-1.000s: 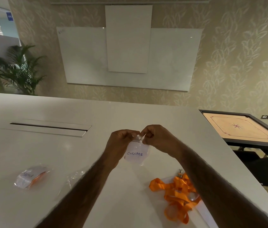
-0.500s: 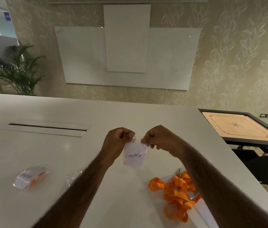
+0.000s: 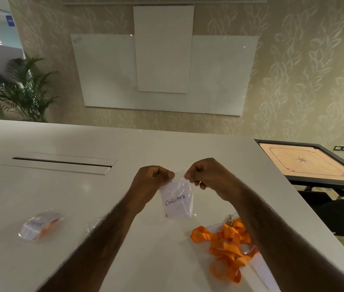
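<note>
The left hand [image 3: 152, 180] and the right hand [image 3: 207, 175] are curling their fingers tight, each pinching an upper corner of a small clear pouch [image 3: 176, 201] and holding it up between them above the surface [image 3: 86, 192]. The pouch is hanging below the fingertips, showing a white card with CHROME handwritten in blue. Orange lanyards [image 3: 226, 245] are lying heaped below the right hand, a second labelled pouch [image 3: 38, 225] is sitting well left of the left hand, and a crumpled clear bag [image 3: 95, 225] is peeking out beside the left forearm.
</note>
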Motion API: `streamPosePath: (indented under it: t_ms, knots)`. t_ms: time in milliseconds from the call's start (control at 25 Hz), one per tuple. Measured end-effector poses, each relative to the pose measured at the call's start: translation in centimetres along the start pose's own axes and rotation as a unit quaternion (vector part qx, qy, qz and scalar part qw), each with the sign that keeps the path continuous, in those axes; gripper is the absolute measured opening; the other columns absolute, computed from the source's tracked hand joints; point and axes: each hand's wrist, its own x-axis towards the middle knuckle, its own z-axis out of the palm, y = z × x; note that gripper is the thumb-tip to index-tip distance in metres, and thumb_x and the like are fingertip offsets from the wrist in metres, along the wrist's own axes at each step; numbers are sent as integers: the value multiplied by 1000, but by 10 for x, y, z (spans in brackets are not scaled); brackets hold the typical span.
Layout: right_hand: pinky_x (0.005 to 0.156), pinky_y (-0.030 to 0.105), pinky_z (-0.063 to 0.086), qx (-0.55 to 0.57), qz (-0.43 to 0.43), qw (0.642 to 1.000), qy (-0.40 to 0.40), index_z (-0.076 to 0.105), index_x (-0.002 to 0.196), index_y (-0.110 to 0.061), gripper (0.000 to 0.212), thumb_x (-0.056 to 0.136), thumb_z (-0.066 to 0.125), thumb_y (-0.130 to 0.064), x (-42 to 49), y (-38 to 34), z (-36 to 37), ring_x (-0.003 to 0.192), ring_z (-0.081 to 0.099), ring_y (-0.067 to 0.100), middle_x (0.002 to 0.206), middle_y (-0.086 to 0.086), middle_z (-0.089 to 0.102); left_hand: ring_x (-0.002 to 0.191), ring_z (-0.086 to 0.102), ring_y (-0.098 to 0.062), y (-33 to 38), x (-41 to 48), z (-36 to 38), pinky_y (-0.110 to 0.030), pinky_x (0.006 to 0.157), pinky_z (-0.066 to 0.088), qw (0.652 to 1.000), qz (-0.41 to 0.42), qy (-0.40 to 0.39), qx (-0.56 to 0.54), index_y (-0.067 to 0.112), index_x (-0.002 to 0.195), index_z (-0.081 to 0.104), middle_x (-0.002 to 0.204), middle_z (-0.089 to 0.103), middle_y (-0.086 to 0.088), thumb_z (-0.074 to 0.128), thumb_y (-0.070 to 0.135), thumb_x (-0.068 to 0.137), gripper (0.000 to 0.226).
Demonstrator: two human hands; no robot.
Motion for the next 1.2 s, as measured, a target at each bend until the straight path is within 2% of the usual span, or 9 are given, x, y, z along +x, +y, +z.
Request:
streamPosePath:
  t_ms: [120, 280, 360, 560, 680, 800, 920, 1080, 1200]
  knots:
    - [55, 28, 42, 17, -4, 999, 29, 74, 80, -2, 11, 87, 67, -8, 0, 4, -3, 65, 54, 18, 67, 6, 66, 78, 72, -19, -3, -3, -1, -28, 72, 59, 998, -33, -24, -52, 2, 89, 76, 86, 77, -11, 80, 28, 84, 27]
    - [54, 29, 40, 0, 4, 1000, 24, 72, 79, -5, 14, 86, 70, -16, 0, 5, -2, 63, 52, 18, 65, 3, 65, 76, 72, -14, -1, -4, 0, -24, 68, 59, 999, -16, -17, -40, 11, 87, 78, 86, 78, -6, 75, 17, 89, 7]
    - [53, 26, 42, -15, 6, 1000, 7, 73, 77, -7, 15, 86, 72, -19, -1, 4, -2, 62, 55, 13, 67, 2, 67, 75, 73, -14, 0, -4, 0, -26, 69, 60, 999, -16, -14, -27, 13, 86, 79, 85, 78, -4, 76, 14, 89, 5]
    - [58, 26, 45, 19, 47, 999, -12, 75, 84, -2, 9, 87, 72, -11, -4, 6, -5, 64, 55, 12, 72, 7, 65, 78, 74, -15, 3, -2, -5, -25, 70, 60, 998, -57, -18, -11, 8, 85, 78, 87, 79, -7, 77, 10, 86, 2]
    - [58, 24, 45, 65, 58, 996, -8, 75, 82, -5, 8, 88, 72, -9, -6, 10, -8, 62, 56, 10, 68, 3, 65, 78, 73, -17, 6, -1, -8, -26, 70, 59, 994, -90, -16, -55, 6, 84, 74, 90, 78, -9, 77, 12, 86, 6]
    - [62, 25, 48, 65, 62, 996, -16, 76, 86, -4, 9, 90, 69, -9, -9, 17, -9, 62, 57, 8, 70, 1, 66, 72, 70, -16, 2, -4, -6, -29, 67, 57, 986, -128, -20, -107, 9, 80, 69, 86, 76, -7, 74, 13, 88, 10]
    - [66, 27, 53, 93, 73, 993, -15, 75, 88, -3, 8, 90, 69, -9, -12, 24, -6, 64, 57, 10, 71, 1, 65, 67, 69, -16, -4, -7, -2, -31, 64, 57, 975, -152, -15, -159, 11, 74, 71, 83, 74, -6, 73, 14, 89, 16]
    - [71, 30, 56, 141, 69, 987, -22, 74, 84, -8, 8, 90, 70, -9, -13, 30, 1, 70, 60, 12, 75, 1, 66, 72, 67, -20, -8, -11, -1, -32, 63, 57, 976, -137, 9, -169, 9, 80, 69, 86, 74, -8, 71, 19, 92, 16]
    - [72, 31, 57, 125, 61, 990, -27, 72, 87, -7, 7, 91, 69, -11, -15, 31, 6, 77, 63, 13, 80, 1, 70, 75, 69, -21, -10, -16, 0, -36, 67, 59, 984, -106, 44, -135, 9, 83, 67, 93, 77, -10, 71, 23, 93, 18]
